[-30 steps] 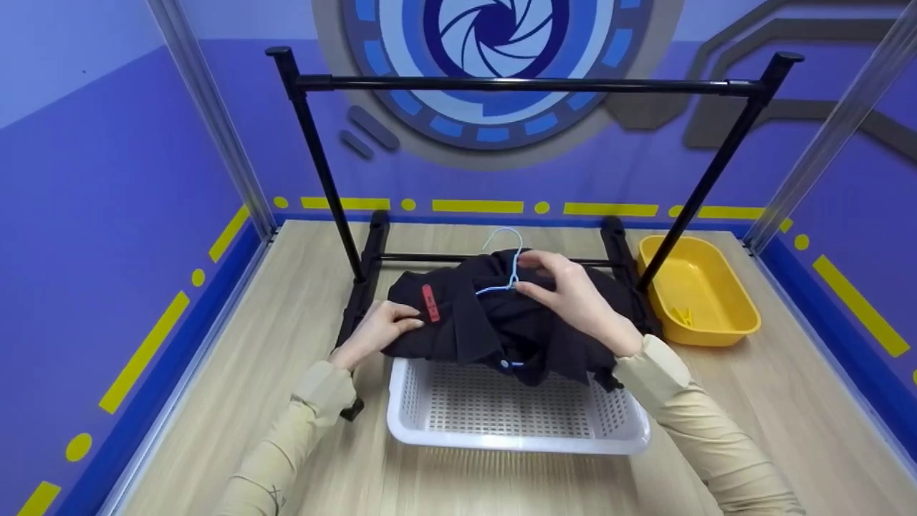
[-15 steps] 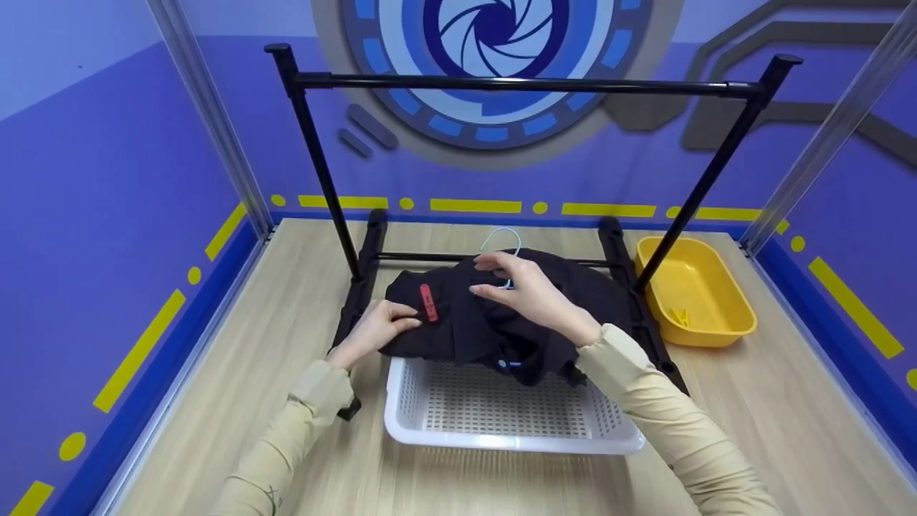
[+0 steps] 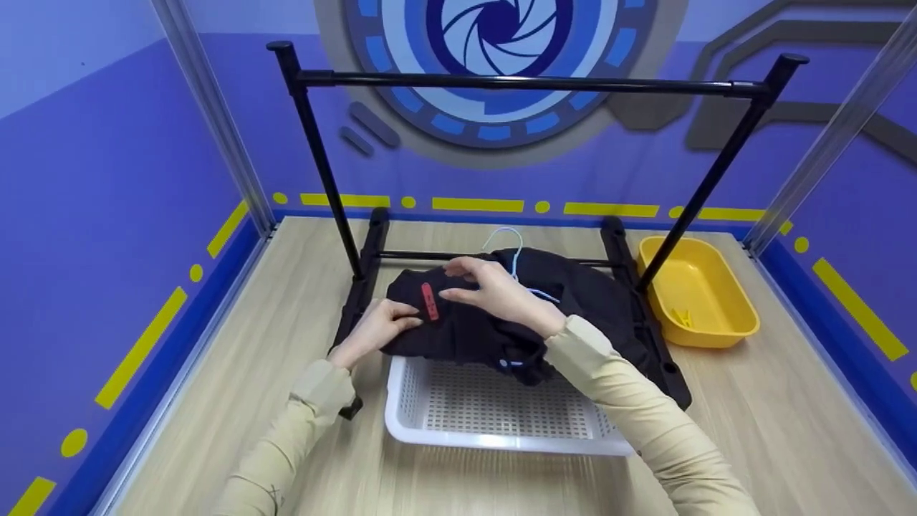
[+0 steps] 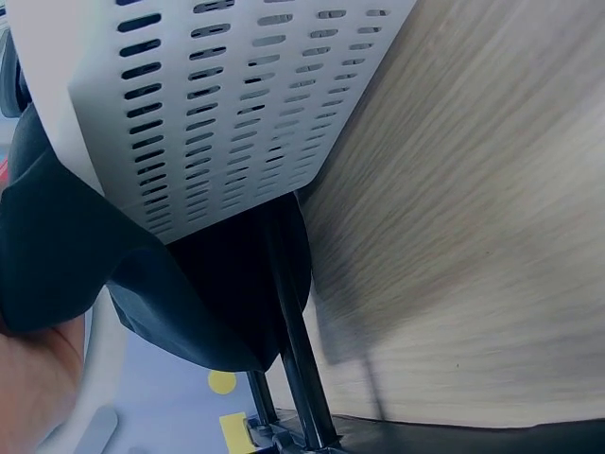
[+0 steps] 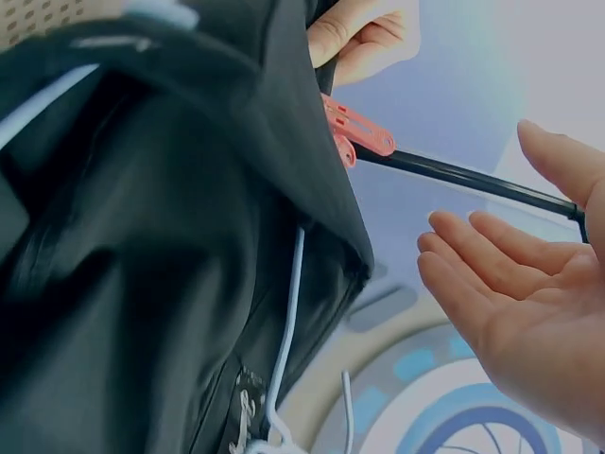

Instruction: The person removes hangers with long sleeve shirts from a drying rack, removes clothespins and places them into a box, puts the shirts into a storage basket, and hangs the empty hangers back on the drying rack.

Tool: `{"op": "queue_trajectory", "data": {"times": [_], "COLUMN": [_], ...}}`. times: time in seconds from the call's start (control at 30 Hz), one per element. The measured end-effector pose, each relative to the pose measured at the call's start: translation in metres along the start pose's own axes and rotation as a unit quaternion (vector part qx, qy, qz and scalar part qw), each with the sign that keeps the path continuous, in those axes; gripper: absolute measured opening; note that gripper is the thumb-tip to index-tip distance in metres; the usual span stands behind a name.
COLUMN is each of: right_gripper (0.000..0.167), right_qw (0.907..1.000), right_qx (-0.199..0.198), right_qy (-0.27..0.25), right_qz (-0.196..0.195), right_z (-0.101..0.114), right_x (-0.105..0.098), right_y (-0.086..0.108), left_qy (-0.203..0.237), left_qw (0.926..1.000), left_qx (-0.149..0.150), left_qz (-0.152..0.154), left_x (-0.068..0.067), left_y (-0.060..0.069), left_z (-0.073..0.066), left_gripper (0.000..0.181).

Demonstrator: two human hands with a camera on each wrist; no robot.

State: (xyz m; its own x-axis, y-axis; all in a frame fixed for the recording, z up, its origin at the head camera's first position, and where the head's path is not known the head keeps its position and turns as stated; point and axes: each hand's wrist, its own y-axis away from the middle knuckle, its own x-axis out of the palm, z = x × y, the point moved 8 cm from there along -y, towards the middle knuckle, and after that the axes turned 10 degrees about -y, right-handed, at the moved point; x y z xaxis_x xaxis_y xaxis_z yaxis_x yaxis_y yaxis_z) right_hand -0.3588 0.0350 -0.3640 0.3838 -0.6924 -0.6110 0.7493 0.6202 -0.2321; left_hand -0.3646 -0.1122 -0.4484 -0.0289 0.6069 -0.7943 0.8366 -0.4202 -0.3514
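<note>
A black garment (image 3: 469, 337) lies heaped over the back of a white basket (image 3: 494, 441). My left hand (image 3: 376, 330) pinches its left edge, thumb on top, beside a red clothespin (image 3: 429, 301) fastened there. Inside the garment sits a light blue wire hanger (image 5: 289, 322), its hook sticking up in the head view. Above the cloth, close to the clothespin, hovers my right hand (image 3: 498, 292), fingers spread from the thumb and holding nothing. The right wrist view shows this palm (image 5: 529, 303) apart from the clothespin. Cloth hides part of the left fingers.
A black garment rack (image 3: 530, 82) stands behind and around the basket, its feet on the wooden table (image 3: 774, 401). At the right, a yellow tub (image 3: 723, 287) holds a yellow clothespin (image 3: 683, 317). Patterned walls enclose the back and sides.
My right hand has left the hanger's neck and moved left over the garment toward the red clothespin. The left hand keeps its pinch in the same place.
</note>
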Motion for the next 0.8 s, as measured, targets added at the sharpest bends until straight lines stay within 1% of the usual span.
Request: {"op": "queue_trajectory", "data": {"times": [0.2, 0.37, 0.47, 0.57, 0.8], "right_gripper": [0.047, 0.049, 0.050, 0.051, 0.051], "right_qw": [0.9998, 0.9991, 0.9980, 0.9974, 0.9937], "right_qx": [0.011, 0.033, 0.051, 0.056, 0.083], "right_qy": [0.011, 0.019, 0.032, 0.041, 0.061], "right_qz": [0.015, 0.015, 0.018, 0.021, 0.045], "right_z": [-0.002, -0.008, -0.012, -0.014, -0.021], "right_x": [0.012, 0.021, 0.026, 0.031, 0.042], "right_y": [-0.015, -0.024, -0.028, -0.031, -0.036], "left_qy": [-0.001, -0.005, -0.008, -0.005, -0.001], "left_qw": [1.0000, 1.0000, 1.0000, 1.0000, 1.0000], "left_qx": [-0.009, -0.004, -0.002, -0.005, -0.004], "left_qz": [0.002, 0.000, 0.000, 0.002, -0.003], "left_x": [0.001, 0.002, 0.002, 0.001, 0.001], "left_y": [-0.001, -0.002, -0.002, -0.001, 0.000], "left_z": [0.002, 0.001, 0.001, 0.001, 0.001], "left_gripper": [0.012, 0.013, 0.012, 0.010, 0.010]}}
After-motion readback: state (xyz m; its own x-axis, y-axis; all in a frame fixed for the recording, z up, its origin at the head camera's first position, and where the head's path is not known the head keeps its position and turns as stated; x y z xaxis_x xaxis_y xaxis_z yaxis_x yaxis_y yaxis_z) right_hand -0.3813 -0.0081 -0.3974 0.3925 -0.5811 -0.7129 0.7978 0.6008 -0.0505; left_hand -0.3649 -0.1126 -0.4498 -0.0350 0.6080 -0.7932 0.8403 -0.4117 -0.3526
